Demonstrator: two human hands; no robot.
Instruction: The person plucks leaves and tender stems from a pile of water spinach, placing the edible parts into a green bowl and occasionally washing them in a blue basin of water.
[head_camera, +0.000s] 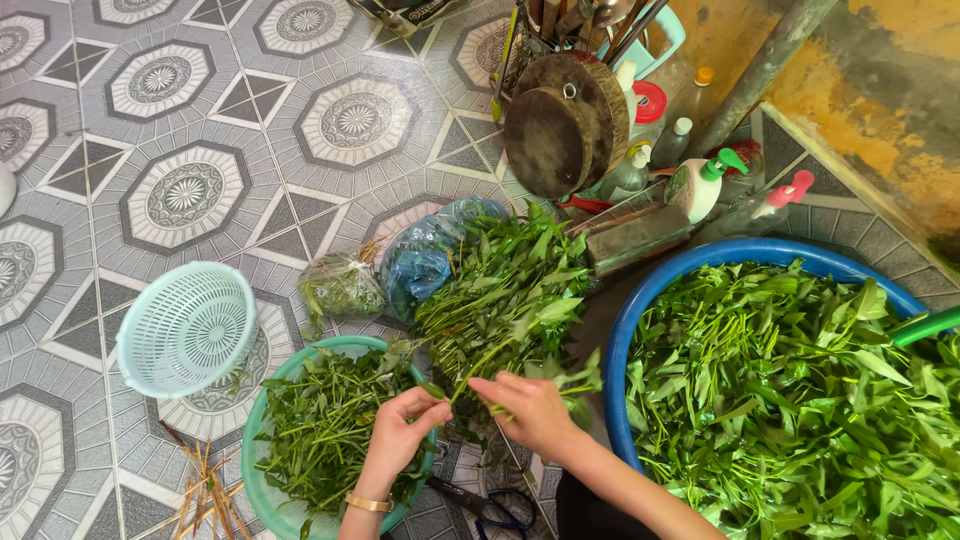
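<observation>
Head view shows my left hand (405, 425) and right hand (535, 410) both pinching one green stalk (478, 372); its long axis runs up-right from my fingers toward the leafy pile (505, 290); left hand over the green basin (262, 490).

arms: bare, sleeveless | left wrist: gold bracelet (368, 503)

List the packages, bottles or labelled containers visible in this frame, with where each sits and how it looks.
Blue plastic bag: on the tiled floor left of the loose greens, crumpled, translucent.
Clear plastic bag: beside the blue one, holding greens.
White pump bottle: behind the blue basin, green pump top.
Clear spray bottle: right of it, pink trigger.
Small bottle: near the pipe, white cap.
No screens or signs.
</observation>
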